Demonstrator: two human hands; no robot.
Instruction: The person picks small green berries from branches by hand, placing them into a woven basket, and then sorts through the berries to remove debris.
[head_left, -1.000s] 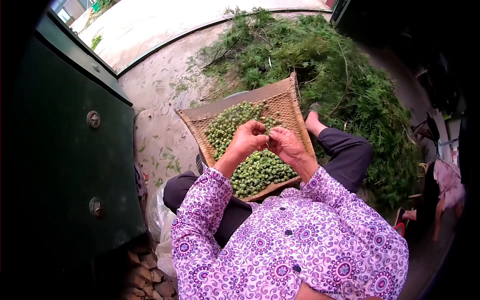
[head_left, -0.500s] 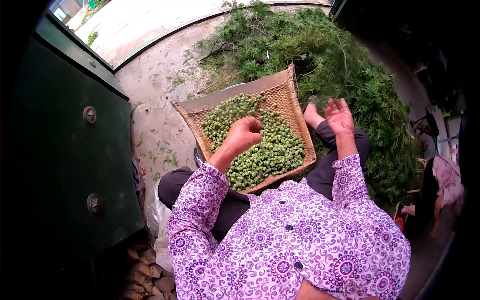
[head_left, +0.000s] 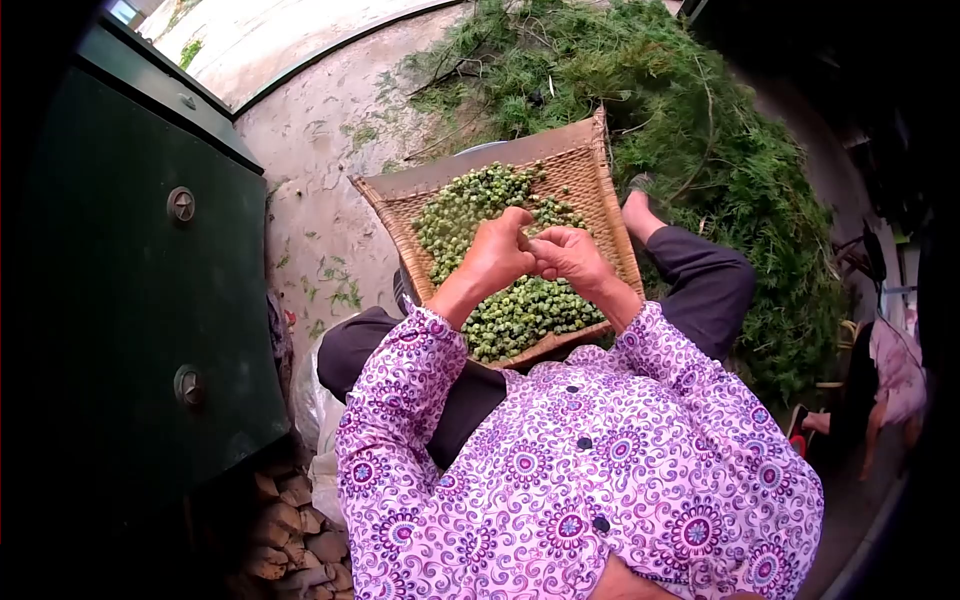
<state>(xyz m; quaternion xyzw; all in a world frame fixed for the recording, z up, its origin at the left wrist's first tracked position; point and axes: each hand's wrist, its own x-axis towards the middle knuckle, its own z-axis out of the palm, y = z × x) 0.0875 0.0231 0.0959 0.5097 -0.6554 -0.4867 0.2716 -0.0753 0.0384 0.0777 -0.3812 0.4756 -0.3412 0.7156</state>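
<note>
A woven winnowing basket (head_left: 622,235) rests across my lap, tilted, with many small round green cones (head_left: 530,320) spread over it. Above the cones, my left hand (head_left: 497,252) is closed, its thumb and fingers pressed together. My right hand (head_left: 573,258) meets it fingertip to fingertip, also in a pinch. Whatever lies between the fingers is hidden or too small to name.
A large heap of cut evergreen branches (head_left: 740,190) covers the floor ahead and to the right. A dark green metal door (head_left: 150,300) stands at the left, with split firewood (head_left: 290,535) below it. Another person (head_left: 893,370) is at the far right.
My right hand has come in from beyond the basket's right edge, where its fingers were spread, and now meets my left hand. My left hand has shifted slightly right.
</note>
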